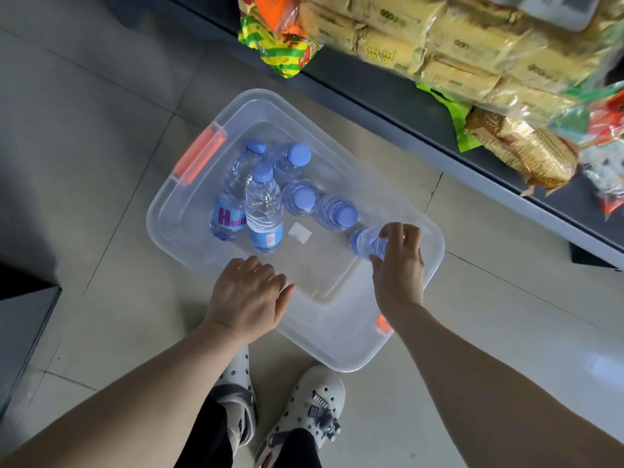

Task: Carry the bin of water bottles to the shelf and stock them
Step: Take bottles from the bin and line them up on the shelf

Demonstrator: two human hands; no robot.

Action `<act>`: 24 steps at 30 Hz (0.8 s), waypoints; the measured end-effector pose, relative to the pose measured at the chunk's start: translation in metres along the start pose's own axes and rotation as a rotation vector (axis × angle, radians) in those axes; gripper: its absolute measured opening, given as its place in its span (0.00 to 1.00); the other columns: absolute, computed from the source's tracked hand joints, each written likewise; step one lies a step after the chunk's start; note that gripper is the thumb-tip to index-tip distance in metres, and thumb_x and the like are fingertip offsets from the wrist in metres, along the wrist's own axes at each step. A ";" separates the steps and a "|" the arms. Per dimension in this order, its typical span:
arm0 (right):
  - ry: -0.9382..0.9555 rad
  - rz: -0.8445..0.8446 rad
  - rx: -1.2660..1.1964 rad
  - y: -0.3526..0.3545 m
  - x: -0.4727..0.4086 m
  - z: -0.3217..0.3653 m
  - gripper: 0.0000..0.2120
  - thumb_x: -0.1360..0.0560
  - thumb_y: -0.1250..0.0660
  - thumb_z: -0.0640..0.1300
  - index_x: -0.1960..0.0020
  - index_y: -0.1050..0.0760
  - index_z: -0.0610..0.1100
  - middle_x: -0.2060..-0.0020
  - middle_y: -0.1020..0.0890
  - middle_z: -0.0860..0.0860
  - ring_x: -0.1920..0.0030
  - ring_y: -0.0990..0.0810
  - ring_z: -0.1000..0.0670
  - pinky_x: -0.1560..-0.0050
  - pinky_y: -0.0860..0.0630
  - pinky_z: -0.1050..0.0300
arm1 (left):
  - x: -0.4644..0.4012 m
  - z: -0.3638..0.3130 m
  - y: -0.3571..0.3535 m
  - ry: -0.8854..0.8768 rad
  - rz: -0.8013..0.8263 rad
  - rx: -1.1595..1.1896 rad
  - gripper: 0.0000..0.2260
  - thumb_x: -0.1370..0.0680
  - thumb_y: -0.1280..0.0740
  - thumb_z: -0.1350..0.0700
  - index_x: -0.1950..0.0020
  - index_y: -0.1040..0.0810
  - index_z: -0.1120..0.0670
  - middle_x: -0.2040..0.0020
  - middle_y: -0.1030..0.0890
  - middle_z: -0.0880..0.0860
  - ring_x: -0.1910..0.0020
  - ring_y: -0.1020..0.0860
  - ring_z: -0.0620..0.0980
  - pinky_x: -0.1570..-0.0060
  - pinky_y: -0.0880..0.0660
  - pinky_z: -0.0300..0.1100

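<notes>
Clear bin (189, 228) sitting on tiled floor (101, 113) beside shelf (439, 130). Right hand (400, 265) gripping a water bottle (366, 243) inside; left hand (248, 295) hovering relaxed over near rim. Five more bottles (265, 211) lying and standing inside.

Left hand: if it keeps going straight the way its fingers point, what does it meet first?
Probably the bin's near wall: the left hand hovers open at that edge, fingers aimed across the bin toward the right. Depth is unclear; if it passes above the rim, the way looks free until the right hand.

The bin (189, 211) was clear, smooth plastic with orange plastic latches (199, 159) — the bottles (264, 211) glossy clear plastic, the floor tiles (84, 106) smooth — shelf packets (456, 45) shiny film.
</notes>
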State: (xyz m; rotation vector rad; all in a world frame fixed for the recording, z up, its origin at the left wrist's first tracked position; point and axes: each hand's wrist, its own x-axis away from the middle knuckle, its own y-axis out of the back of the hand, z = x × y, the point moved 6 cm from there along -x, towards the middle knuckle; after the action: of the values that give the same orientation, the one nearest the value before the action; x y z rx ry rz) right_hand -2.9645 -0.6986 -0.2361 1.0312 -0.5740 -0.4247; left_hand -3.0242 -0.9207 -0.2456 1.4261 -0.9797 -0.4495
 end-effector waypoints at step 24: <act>0.301 -0.089 -0.465 0.650 0.101 0.332 0.25 0.35 0.23 0.45 0.43 0.29 0.54 0.54 0.21 0.57 0.57 0.24 0.55 0.61 0.31 0.63 | 0.097 0.022 0.586 0.224 0.352 0.198 0.17 0.21 0.35 0.50 0.33 0.26 0.50 0.41 0.20 0.50 0.44 0.22 0.52 0.47 0.27 0.42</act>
State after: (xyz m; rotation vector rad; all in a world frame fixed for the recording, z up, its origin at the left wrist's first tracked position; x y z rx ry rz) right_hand -3.0535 -0.6848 0.4948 0.6560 -0.1465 -0.4448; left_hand -3.1541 -0.9216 0.3341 1.4060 -1.0860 0.0674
